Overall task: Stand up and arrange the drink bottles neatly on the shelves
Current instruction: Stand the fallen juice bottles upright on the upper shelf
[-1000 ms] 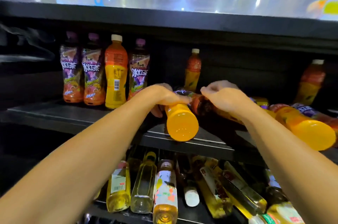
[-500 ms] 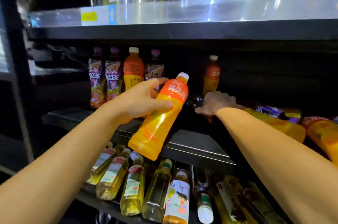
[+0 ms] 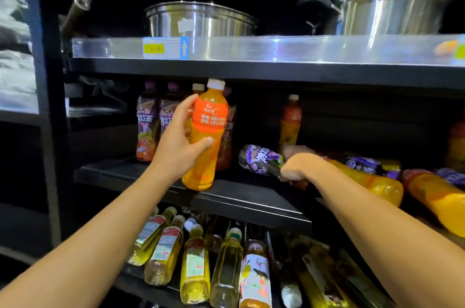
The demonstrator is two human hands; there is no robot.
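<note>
Left hand [image 3: 180,143] grips the orange juice bottle [image 3: 206,136] around its middle, thumb across the near side, fingers curled behind the orange label; bottle upright, white cap just under the upper shelf, base at the near edge of the middle shelf [image 3: 241,200]. Right hand [image 3: 298,165] curls round a purple-labelled bottle [image 3: 261,159] lying on its side on the same shelf, to the right. Standing purple bottles [image 3: 147,129] at far left; fallen orange bottles [image 3: 437,197] at right. Steel pots [image 3: 201,19] on the upper shelf; yellow bottles [image 3: 195,267] lying on the lower shelf.
</note>
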